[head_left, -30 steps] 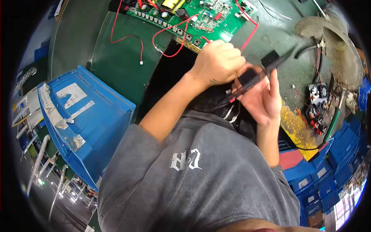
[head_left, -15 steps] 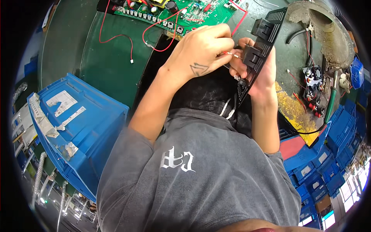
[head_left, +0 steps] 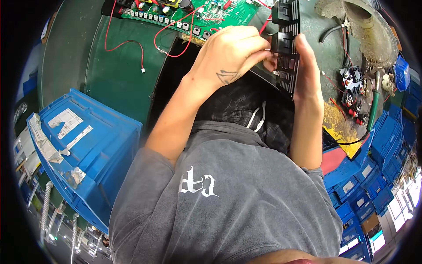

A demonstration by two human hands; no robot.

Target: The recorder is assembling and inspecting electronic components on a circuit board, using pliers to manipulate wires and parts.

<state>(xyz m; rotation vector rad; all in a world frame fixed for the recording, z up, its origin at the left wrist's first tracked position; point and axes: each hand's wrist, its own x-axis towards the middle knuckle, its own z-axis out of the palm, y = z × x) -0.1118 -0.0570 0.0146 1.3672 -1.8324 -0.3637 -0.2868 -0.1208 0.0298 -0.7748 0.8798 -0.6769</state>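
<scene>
My right hand grips a black slotted panel from its right side, holding it upright on edge above my lap. Two square black sockets stick out of the panel's left face. My left hand is closed in a pinch at the lower of these sockets. Between its fingertips is the end of a red wire, mostly hidden by the fingers. A small metal terminal shows on the panel below that socket. Beyond my left hand lies a green circuit board with several components.
Loose red wires trail over the green bench. A blue bin stands at the left. On the right are a small fan, a green-handled tool, a dusty duct and stacked blue bins.
The panel has turned more upright and moved slightly up and left with my right hand. My left fingers have closed in against the socket, covering the wire's terminal.
</scene>
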